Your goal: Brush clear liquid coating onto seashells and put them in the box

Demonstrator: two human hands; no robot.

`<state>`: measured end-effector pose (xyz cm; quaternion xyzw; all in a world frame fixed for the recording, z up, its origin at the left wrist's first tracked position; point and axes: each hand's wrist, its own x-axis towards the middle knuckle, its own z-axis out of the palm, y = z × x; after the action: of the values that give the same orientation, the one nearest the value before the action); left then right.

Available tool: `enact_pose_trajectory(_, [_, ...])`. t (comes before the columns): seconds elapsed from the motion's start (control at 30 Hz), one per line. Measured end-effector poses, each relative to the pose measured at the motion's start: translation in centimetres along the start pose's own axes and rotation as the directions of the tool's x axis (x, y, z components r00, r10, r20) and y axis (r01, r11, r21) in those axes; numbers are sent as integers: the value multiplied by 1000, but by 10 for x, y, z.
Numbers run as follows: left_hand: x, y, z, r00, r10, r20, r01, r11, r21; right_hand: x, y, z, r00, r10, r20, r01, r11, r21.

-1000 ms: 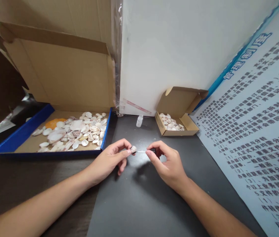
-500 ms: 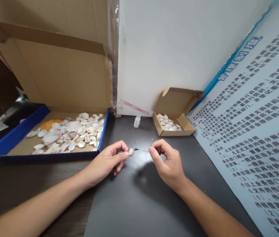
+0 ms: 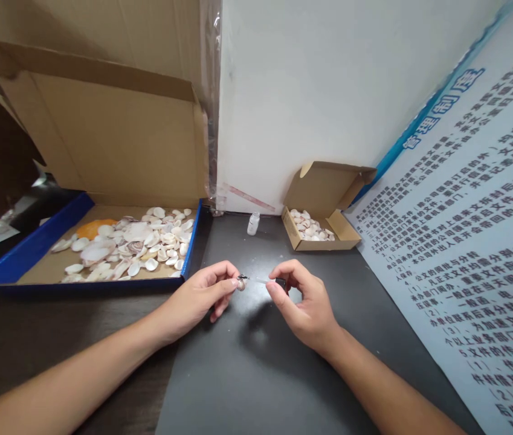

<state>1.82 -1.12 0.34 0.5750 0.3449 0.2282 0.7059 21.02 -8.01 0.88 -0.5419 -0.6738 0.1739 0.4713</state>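
Between thumb and fingers, my left hand [image 3: 213, 290] pinches a small, patterned spiral seashell [image 3: 241, 284]. My right hand [image 3: 299, 296] is closed on the black cap of a small applicator brush [image 3: 258, 280], its thin pale stem pointing left. The dark brush tip lies over the top of the shell and appears to touch it. Behind the hands stands a small clear glass bottle [image 3: 253, 225] with whitish contents and no cap on it.
At left is an open blue-rimmed cardboard box [image 3: 191, 241] of mixed shells. A smaller open cardboard box [image 3: 329, 244] with pale shells stands at back right. A white panel [image 3: 306, 90] rises behind, and a printed board [image 3: 455, 241] leans along the right.
My right hand has moved slightly left, bringing the brush tip from beside the shell onto it. More of the black cap now shows. My left hand keeps its pinch, nearly in place.
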Motion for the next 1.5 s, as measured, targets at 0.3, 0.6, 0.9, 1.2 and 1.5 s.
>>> enact_pose_trajectory(0.3, [1, -1, 0, 1000, -8, -3, 8, 999, -44, 0, 0, 0, 1000, 15, -28, -14, 1000, 21])
enact_pose_trajectory(0.6, [3, -1, -2, 995, -62, 83, 68, 995, -72, 1, 1, 1, 1000, 25, 1, -25, 1000, -5])
enact_pose_trajectory(0.9, [2, 1, 0, 998, -45, 44, 48, 997, -58, 2, 3, 2, 997, 74, 21, -74, 997, -19])
enact_pose_trajectory(1.2, [3, 1, -5, 996, -59, 69, 67, 991, -119, 0, 17, 12, 985, 164, 52, -170, 973, 154])
enact_pose_trajectory(1.5, [4, 6, -13, 994, -102, 42, 111, 931, -349, 23, 26, 33, 993, 112, 36, -117, 972, 205])
